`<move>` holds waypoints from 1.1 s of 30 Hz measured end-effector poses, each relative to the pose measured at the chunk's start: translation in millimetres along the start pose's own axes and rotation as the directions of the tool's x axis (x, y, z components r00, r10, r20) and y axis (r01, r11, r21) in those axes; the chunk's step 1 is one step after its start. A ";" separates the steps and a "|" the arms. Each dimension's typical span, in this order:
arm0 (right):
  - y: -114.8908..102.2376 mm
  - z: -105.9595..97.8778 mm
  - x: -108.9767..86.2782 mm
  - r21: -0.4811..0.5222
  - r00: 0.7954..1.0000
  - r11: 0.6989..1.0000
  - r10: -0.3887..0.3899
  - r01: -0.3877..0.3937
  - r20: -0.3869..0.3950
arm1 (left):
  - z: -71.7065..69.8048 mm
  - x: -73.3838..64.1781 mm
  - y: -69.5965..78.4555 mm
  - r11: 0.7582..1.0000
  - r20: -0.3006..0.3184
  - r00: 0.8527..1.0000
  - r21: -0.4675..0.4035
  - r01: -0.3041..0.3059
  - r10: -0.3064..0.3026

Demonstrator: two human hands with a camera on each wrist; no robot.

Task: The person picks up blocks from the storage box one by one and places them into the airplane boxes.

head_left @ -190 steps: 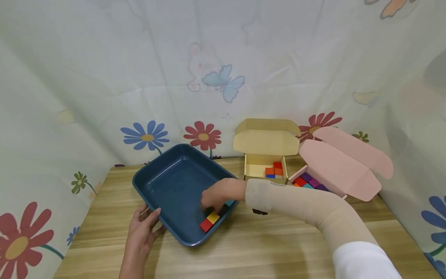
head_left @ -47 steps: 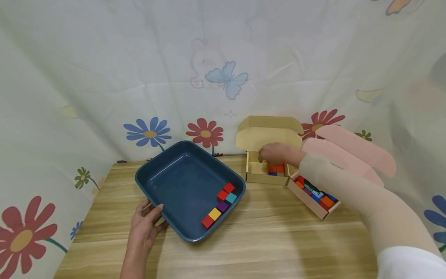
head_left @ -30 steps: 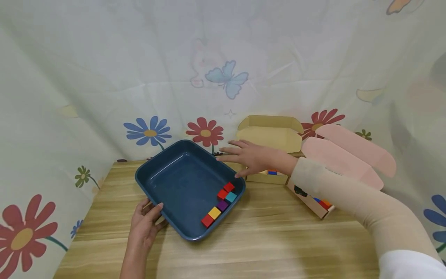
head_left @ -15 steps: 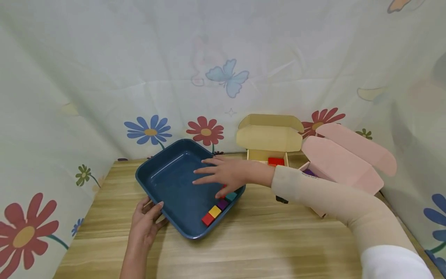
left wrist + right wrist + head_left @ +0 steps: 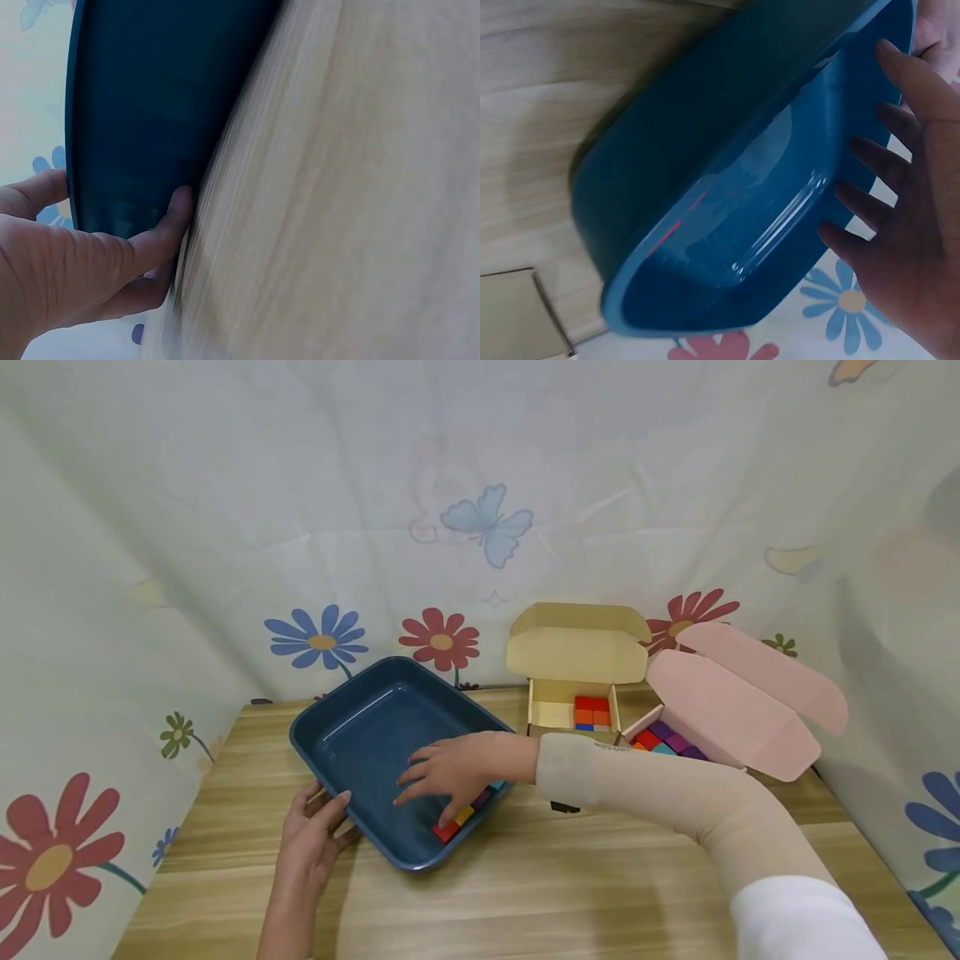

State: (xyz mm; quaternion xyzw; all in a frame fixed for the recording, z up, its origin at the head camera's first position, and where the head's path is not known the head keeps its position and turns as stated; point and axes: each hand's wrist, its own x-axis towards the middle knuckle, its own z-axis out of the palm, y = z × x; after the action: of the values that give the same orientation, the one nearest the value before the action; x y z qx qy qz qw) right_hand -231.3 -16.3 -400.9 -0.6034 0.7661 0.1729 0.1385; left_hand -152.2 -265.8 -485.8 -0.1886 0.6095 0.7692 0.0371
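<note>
A dark blue rectangular tray (image 5: 360, 777) stands on the wooden table. My left hand (image 5: 311, 839) grips its left edge, thumb at the rim and fingers against the outer side; the left wrist view shows this hand (image 5: 90, 262) close up. Over the tray's right part hovers my right hand (image 5: 457, 768), fingers spread, holding nothing visible. Below it, along the tray's near-right wall, lie a red cube (image 5: 446, 832), a yellow cube (image 5: 465, 815) and a purple cube (image 5: 482, 797), with a bit of teal beyond. The hand hides the other cubes.
An open cream box (image 5: 551, 714) behind holds red, orange, blue and beige cubes in its right half. Beside it, an open pink box (image 5: 735, 714) contains several coloured cubes, partly covered by my right sleeve (image 5: 645, 781). A patterned curtain (image 5: 480, 460) hangs behind the table.
My right hand has come from inside the cream box leftward and nearer, to over the tray, its fingers spreading. The cream box shows one more red cube than 6.3 s ago. My left hand stays put.
</note>
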 end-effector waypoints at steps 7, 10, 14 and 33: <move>-12.0 -6.7 19.5 0.050 0.976 0.995 -0.097 0.089 0.195 | 0.2 1.5 -0.4 1.000 0.006 1.000 -0.023 0.007 -0.006; -17.8 -6.7 24.6 0.030 0.963 0.992 -0.123 0.119 0.240 | 0.1 2.3 -1.2 1.000 0.010 1.000 -0.023 0.004 -0.004; -21.8 -2.4 29.4 0.001 0.962 0.993 -0.115 0.118 0.248 | -0.4 2.4 -2.5 1.000 0.009 1.000 -0.015 0.002 -0.002; -29.8 9.1 40.9 -0.043 0.972 0.996 -0.061 0.073 0.229 | -1.0 0.3 -0.2 1.000 -0.011 1.000 -0.019 0.004 -0.004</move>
State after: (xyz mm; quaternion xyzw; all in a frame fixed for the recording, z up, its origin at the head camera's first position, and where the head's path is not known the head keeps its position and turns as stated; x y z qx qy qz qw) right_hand -211.9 -54.6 -429.2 -0.6084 0.7198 0.2555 0.2155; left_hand -152.1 -266.7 -486.2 -0.1944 0.6020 0.7737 0.0334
